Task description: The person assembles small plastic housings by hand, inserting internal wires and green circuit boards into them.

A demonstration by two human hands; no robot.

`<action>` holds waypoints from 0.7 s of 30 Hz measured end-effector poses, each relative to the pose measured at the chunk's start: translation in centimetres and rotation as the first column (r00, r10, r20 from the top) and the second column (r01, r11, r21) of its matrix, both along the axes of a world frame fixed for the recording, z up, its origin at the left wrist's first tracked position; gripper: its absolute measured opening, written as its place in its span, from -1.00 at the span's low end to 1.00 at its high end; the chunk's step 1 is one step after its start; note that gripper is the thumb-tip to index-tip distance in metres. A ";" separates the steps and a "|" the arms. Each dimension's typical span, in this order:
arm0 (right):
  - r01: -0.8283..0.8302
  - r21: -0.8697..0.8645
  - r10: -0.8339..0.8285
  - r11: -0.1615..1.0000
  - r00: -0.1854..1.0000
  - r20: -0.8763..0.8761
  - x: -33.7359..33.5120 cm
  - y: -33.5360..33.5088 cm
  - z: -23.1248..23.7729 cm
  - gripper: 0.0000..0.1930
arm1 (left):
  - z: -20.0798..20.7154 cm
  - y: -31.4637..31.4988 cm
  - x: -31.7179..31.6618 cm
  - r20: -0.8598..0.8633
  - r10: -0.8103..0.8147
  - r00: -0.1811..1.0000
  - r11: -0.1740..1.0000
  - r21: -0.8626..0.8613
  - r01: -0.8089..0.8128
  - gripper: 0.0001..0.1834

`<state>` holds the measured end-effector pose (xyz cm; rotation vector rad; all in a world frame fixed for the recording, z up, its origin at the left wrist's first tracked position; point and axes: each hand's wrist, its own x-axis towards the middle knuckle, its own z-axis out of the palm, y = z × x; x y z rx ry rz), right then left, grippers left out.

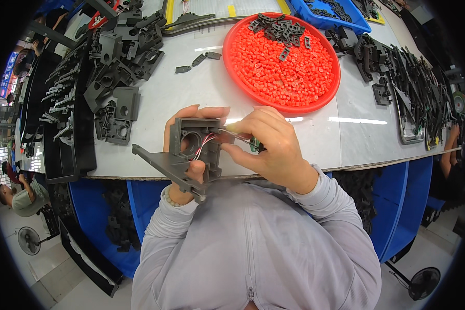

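Observation:
A dark grey plastic housing [212, 161] with a round opening is held up over the table's near edge. My left hand [195, 168] is wrapped round it, the thumb at its inner side and the fingers behind it. Thin red, white and dark wires [205, 140] run out of the housing toward the right. At the housing's right side, my right hand [271, 142] pinches these wires between thumb and fingers. A small green circuit board [254, 144] shows beneath the right hand, partly hidden by it.
Beyond my hands stands a round red tray [231, 72] of small red caps, with dark clips on top. Dark housings [120, 103] are piled at left beside a black bin [77, 155]. Long dark parts [418, 88] lie at right. A blue bin [359, 23] sits at the back.

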<state>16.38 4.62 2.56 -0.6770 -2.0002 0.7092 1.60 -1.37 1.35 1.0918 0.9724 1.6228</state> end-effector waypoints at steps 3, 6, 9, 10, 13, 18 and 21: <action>0.008 0.152 -0.005 0.988 1.000 -0.018 -0.4 0.1 -0.6 -0.74 | -0.7 0.3 -0.1 -0.080 0.015 0.997 0.997 0.070 -0.009 -0.10; -0.004 0.065 0.004 0.998 1.000 -0.002 -0.2 0.1 -0.6 -0.75 | -0.9 0.6 -0.1 -0.095 0.020 0.995 0.993 0.117 -0.009 -0.16; -0.068 -0.092 0.074 0.994 0.995 0.070 0.4 0.4 -0.6 -0.68 | -0.7 0.7 0.0 -0.005 0.002 1.000 0.997 0.082 -0.001 -0.18; -0.136 -0.271 0.128 0.953 0.991 -0.047 0.6 0.6 -0.4 -0.69 | -0.5 0.6 0.0 0.072 -0.003 0.997 0.999 0.050 -0.001 -0.18; -0.312 -0.660 0.128 0.684 0.941 -0.312 2.0 2.0 -0.7 -0.70 | -0.1 0.6 -0.6 -0.005 0.000 1.000 1.000 -0.016 0.000 -0.06; -0.423 -0.906 0.270 0.028 0.876 -0.401 3.3 2.9 -2.3 -0.72 | 0.0 0.7 -1.1 0.012 -0.017 1.000 1.000 -0.002 0.017 -0.05; -0.491 -0.870 0.334 0.046 0.829 -0.450 3.1 2.7 -2.5 -0.78 | 0.4 0.5 -0.9 0.014 -0.029 0.999 1.000 -0.009 0.029 -0.05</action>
